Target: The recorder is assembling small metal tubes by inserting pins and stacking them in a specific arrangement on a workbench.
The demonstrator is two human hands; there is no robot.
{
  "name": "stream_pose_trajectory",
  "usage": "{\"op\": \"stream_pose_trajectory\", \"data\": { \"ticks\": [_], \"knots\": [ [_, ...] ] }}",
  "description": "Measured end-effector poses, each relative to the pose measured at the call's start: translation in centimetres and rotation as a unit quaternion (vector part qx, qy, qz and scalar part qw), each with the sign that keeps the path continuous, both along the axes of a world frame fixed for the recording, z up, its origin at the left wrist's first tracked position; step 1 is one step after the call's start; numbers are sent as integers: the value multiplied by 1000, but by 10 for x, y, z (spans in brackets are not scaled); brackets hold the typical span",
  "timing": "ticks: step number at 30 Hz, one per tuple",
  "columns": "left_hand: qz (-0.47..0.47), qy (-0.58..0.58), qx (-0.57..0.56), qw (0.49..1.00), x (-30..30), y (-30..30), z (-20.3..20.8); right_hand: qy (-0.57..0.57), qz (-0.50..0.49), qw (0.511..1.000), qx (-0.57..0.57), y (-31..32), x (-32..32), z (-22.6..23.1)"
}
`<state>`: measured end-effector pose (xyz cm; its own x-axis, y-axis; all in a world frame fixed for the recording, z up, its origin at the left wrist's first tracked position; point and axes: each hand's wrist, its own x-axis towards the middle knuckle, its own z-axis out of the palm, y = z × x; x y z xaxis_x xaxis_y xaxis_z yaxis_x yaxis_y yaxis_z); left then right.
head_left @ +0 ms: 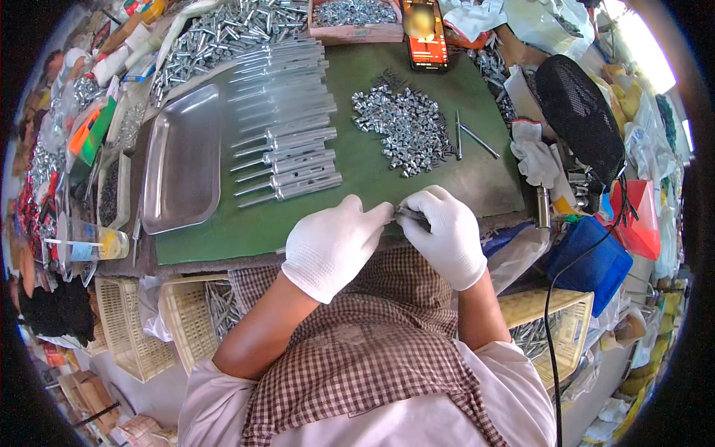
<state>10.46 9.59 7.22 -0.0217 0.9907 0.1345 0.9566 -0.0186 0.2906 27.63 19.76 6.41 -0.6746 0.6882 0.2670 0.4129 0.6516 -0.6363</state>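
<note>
In a white glove, my left hand (331,244) is closed around a slim metal rod, whose end (281,251) shows past the palm on the left. My right hand (447,232), also gloved, pinches a small dark metal piece (411,214) close to the left fingertips. Whether that piece is joined to the rod is hidden by the fingers. Beyond the left hand, silvery tubes with thin rods (305,182) lie in a stacked row on the green mat (357,197). A heap of small shiny metal fittings (406,123) is farther off, with two thin pins (479,141) beside it.
A steel tray (153,167) stands left of the tubes. Behind are a pile of metal parts (223,37), a pink-edged box (357,34) of small parts and a phone (426,52). A black mesh item (581,104) and a cable (550,313) are at right. Cream baskets (186,313) stand below the table.
</note>
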Motion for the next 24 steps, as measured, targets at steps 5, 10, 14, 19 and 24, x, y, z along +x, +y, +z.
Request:
{"op": "stream_pose_trajectory", "data": {
  "ticks": [5, 10, 14, 19, 24],
  "knots": [
    [-10, 4, 8, 1000, 0, -1, 0, -35, -3, 999, -31, 2, -3, 3],
    [-33, 53, 15, 998, -1, -1, -2, -50, 0, 998, -37, 4, -2, 0],
    [-18, 62, 9, 998, -2, 1, -3, 26, 3, 998, -60, 8, -3, 4],
    [-30, 55, -10, 998, 0, 5, 3, 465, 40, 706, -532, 13, -23, -8],
    [-24, 52, -22, 998, 0, 5, 2, 587, 112, 593, -539, 15, -42, -26]
  ]
}}
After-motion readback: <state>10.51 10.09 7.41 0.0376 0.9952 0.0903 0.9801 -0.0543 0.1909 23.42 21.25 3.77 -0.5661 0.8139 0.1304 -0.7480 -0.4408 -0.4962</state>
